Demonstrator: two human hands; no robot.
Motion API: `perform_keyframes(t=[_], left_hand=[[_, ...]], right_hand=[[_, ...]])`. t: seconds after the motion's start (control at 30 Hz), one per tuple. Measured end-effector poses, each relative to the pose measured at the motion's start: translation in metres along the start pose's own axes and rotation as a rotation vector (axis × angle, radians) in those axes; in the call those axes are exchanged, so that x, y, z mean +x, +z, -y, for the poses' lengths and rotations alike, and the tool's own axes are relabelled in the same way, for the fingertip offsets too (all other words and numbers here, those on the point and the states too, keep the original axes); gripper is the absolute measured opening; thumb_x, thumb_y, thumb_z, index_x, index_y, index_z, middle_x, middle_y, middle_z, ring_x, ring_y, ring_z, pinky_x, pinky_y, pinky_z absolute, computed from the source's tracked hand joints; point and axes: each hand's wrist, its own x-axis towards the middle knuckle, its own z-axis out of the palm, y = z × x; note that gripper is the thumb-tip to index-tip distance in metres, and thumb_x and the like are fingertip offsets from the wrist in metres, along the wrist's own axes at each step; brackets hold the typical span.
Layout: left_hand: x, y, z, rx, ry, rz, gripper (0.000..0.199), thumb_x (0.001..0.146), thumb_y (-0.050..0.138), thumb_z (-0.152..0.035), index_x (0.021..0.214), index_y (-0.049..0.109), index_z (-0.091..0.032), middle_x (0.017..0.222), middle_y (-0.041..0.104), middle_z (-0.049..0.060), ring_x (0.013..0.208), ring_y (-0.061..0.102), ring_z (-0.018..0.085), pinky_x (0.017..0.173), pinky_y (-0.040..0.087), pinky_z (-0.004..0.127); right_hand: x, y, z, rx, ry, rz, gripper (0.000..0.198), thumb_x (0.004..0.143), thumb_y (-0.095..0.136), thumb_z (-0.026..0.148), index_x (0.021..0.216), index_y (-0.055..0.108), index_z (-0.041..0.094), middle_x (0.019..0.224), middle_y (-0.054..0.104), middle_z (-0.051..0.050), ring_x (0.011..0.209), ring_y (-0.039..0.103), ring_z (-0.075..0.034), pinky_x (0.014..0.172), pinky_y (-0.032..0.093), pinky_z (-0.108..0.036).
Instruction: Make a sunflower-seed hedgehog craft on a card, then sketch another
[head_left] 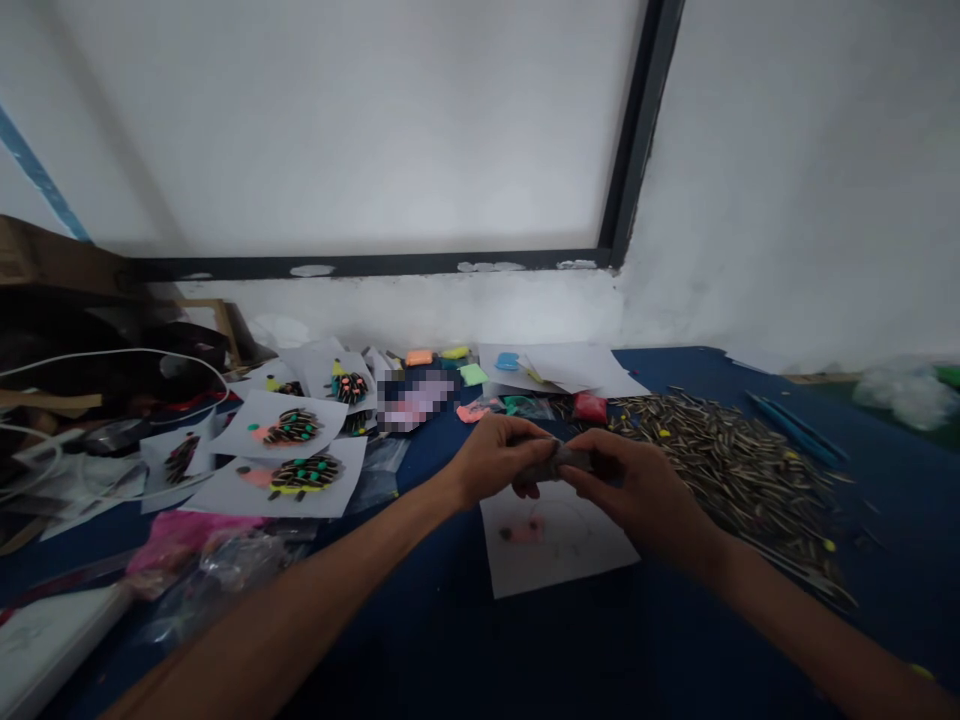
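My left hand (496, 458) and my right hand (634, 485) meet above a white sheet of paper. Between their fingertips they pinch a small dark grey lump (555, 462), which looks like modelling clay, perhaps in a wrapper; the fingers cover part of it. Beneath them, the white sheet (555, 565) carries a faint pencil outline and a flat pink clay shape (523, 532) with a dark spot at its left end. Just right of my right hand spreads a large heap of striped sunflower seeds (735, 450).
Left are several sheets with hedgehog figures (296, 475) of clay and seeds. Behind my hands lie a red clay packet (590, 408), an orange block (419, 357) and white papers (577, 365). Blue tweezers (799, 428) lie right; plastic bags (225, 575) and a white cable (150, 352) left.
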Motion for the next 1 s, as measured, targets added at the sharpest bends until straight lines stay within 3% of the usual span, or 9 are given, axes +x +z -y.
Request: perform_keyframes(t=[0.1, 0.2, 0.43, 0.57, 0.63, 0.73, 0.83, 0.93, 1.0], left_hand=[[0.0010, -0.0027, 0.0011, -0.043, -0.027, 0.022, 0.030, 0.081, 0.065, -0.034, 0.090, 0.067, -0.006, 0.065, 0.066, 0.007, 0.053, 0.063, 0.012, 0.049, 0.050, 0.019], [0.0015, -0.0049, 0.0019, -0.053, -0.038, 0.045, 0.031, 0.082, 0.064, -0.036, 0.089, 0.066, -0.006, 0.065, 0.067, 0.007, 0.055, 0.064, 0.012, 0.051, 0.050, 0.019], [-0.0006, 0.0008, 0.0003, 0.108, -0.037, 0.045, 0.025, 0.087, 0.054, -0.031, 0.081, 0.063, -0.009, 0.062, 0.064, 0.004, 0.044, 0.058, 0.008, 0.039, 0.043, 0.015], [-0.0003, 0.0026, 0.0002, 0.117, -0.027, 0.064, 0.026, 0.087, 0.054, -0.032, 0.079, 0.063, -0.009, 0.061, 0.063, 0.003, 0.038, 0.051, 0.006, 0.038, 0.042, 0.016], [0.0001, 0.0018, -0.0007, 0.068, -0.011, 0.076, 0.028, 0.088, 0.053, -0.034, 0.085, 0.063, -0.008, 0.064, 0.064, 0.004, 0.041, 0.053, 0.006, 0.040, 0.042, 0.017], [-0.0001, -0.0010, -0.0027, -0.012, -0.005, 0.086, 0.036, 0.088, 0.055, -0.037, 0.109, 0.059, -0.009, 0.071, 0.066, 0.005, 0.047, 0.057, 0.008, 0.042, 0.042, 0.018], [-0.0008, -0.0042, -0.0027, -0.046, -0.021, 0.108, 0.051, 0.078, 0.068, -0.032, 0.122, 0.053, -0.011, 0.075, 0.066, 0.005, 0.055, 0.059, 0.010, 0.048, 0.045, 0.020], [-0.0005, -0.0062, 0.0002, -0.007, -0.005, 0.101, 0.057, 0.064, 0.077, -0.020, 0.117, 0.055, -0.011, 0.071, 0.063, 0.001, 0.058, 0.057, 0.010, 0.052, 0.046, 0.021], [0.0001, -0.0065, 0.0027, 0.045, 0.016, 0.072, 0.049, 0.063, 0.076, -0.019, 0.108, 0.059, -0.010, 0.068, 0.060, 0.000, 0.056, 0.055, 0.009, 0.052, 0.044, 0.021]], right_hand=[[0.0015, -0.0025, -0.0017, 0.104, 0.009, 0.083, 0.019, 0.084, 0.056, 0.028, 0.099, 0.065, 0.020, 0.078, 0.069, -0.003, 0.064, 0.062, -0.015, 0.058, 0.047, -0.026], [0.0022, -0.0025, -0.0038, 0.056, -0.010, 0.073, 0.026, 0.081, 0.055, 0.022, 0.106, 0.063, 0.021, 0.077, 0.068, -0.002, 0.062, 0.061, -0.015, 0.057, 0.047, -0.026], [0.0009, -0.0007, -0.0018, -0.017, -0.026, 0.065, 0.017, 0.081, 0.058, 0.028, 0.095, 0.063, 0.021, 0.065, 0.062, 0.001, 0.055, 0.055, -0.013, 0.052, 0.041, -0.024], [-0.0001, 0.0024, -0.0007, -0.062, -0.034, -0.011, 0.005, 0.079, 0.058, 0.024, 0.082, 0.062, 0.022, 0.058, 0.055, 0.004, 0.052, 0.051, -0.011, 0.050, 0.037, -0.023], [0.0006, 0.0036, -0.0023, 0.017, 0.021, -0.062, 0.003, 0.078, 0.057, 0.023, 0.078, 0.060, 0.021, 0.058, 0.053, 0.004, 0.051, 0.051, -0.011, 0.049, 0.038, -0.023], [0.0026, 0.0039, -0.0065, 0.206, 0.123, -0.073, 0.007, 0.079, 0.056, 0.026, 0.075, 0.056, 0.021, 0.058, 0.054, 0.004, 0.050, 0.054, -0.011, 0.047, 0.042, -0.023], [0.0038, 0.0036, -0.0093, 0.295, 0.140, -0.069, 0.008, 0.080, 0.056, 0.027, 0.084, 0.058, 0.021, 0.062, 0.057, 0.004, 0.050, 0.056, -0.012, 0.047, 0.045, -0.024], [0.0039, 0.0035, -0.0093, 0.272, 0.104, -0.057, 0.019, 0.079, 0.058, 0.026, 0.096, 0.062, 0.021, 0.065, 0.059, 0.003, 0.050, 0.056, -0.011, 0.047, 0.045, -0.024], [0.0036, 0.0035, -0.0087, 0.219, 0.089, -0.021, 0.018, 0.079, 0.059, 0.027, 0.095, 0.064, 0.021, 0.065, 0.060, 0.002, 0.051, 0.056, -0.012, 0.047, 0.044, -0.024]])
